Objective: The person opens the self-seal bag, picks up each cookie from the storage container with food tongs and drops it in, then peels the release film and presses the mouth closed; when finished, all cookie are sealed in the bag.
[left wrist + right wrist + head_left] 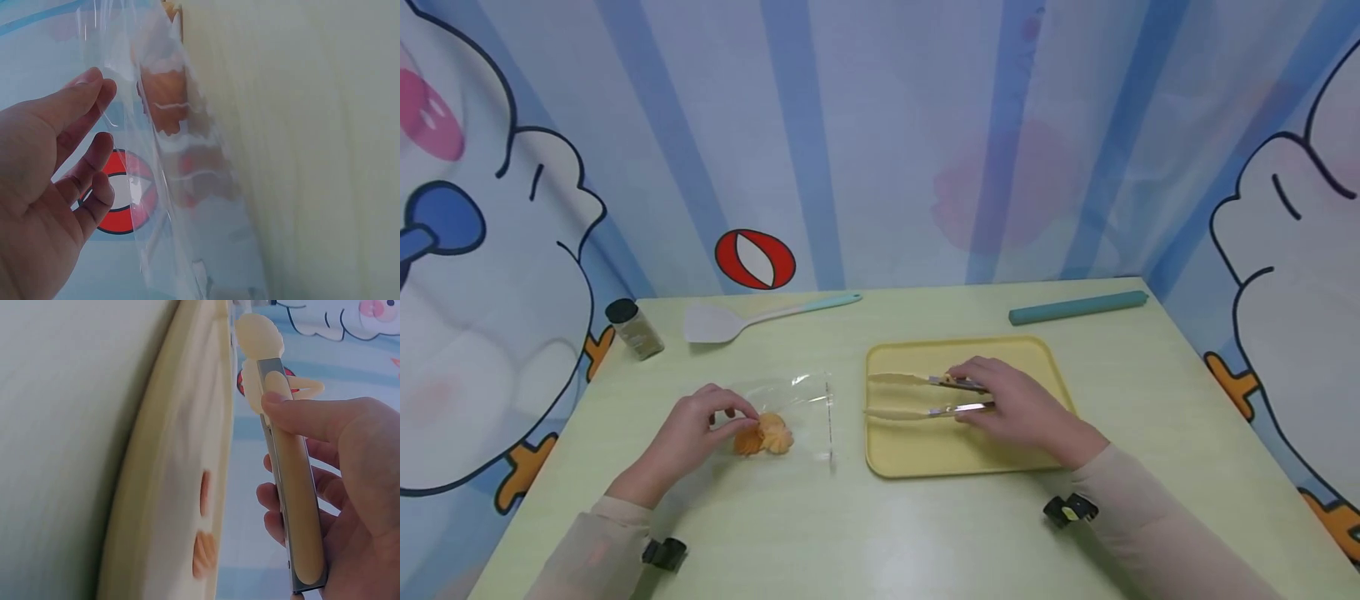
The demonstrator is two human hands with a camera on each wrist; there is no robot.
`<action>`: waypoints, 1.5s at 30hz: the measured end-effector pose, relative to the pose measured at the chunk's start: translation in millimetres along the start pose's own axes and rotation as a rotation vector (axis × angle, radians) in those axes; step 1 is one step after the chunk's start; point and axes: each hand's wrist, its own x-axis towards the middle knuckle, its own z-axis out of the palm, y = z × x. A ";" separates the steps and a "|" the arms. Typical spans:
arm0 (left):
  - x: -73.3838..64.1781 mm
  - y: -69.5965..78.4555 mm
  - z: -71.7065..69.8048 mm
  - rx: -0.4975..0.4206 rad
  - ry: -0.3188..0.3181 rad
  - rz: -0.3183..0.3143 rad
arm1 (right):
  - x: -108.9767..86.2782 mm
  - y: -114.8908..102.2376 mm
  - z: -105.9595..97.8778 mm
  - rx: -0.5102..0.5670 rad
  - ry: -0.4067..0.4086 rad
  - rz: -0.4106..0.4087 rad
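My left hand (700, 425) pinches the near-left side of a clear plastic bag (811, 417) between thumb and index finger. Orange-brown scalloped pieces (775, 433), like cookies, lie inside the bag; one piece (165, 100) shows through the film in the left wrist view. My right hand (1015, 408) grips metal tongs (951, 409) with pale yellow tips, their arms spread apart. The tongs are above a yellow tray (925, 458), tips pointing left toward the bag. In the right wrist view, a ridged orange piece (204, 555) shows on the tray, hidden behind the hand from above.
Along the back of the table (880, 533) lie a spatula (722, 323) with a mint handle and a teal rod-like roll (1078, 307). A black-capped shaker jar (636, 330) stands at the back left corner. A patterned curtain (887, 150) hangs close behind.
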 end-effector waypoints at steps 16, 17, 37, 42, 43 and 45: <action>-1.5 0.0 -1.0 -0.001 -0.001 -0.020 | -32.1 56.7 -38.1 -0.034 0.073 0.114; -1.4 -0.1 -1.0 0.000 -0.001 -0.022 | -33.4 58.8 -39.4 -0.041 0.072 0.119; 1.4 -2.3 3.3 0.006 -0.003 0.023 | -25.0 67.6 -71.1 -0.173 -0.091 0.135; 1.7 -2.3 3.6 0.009 -0.007 0.035 | -23.0 69.2 -72.0 -0.157 -0.116 0.123; 1.9 -2.1 3.5 0.010 -0.007 0.036 | -22.9 69.6 -71.9 -0.155 -0.116 0.123; 2.5 -1.3 3.3 0.011 -0.007 0.035 | -22.9 70.3 -71.4 -0.155 -0.112 0.121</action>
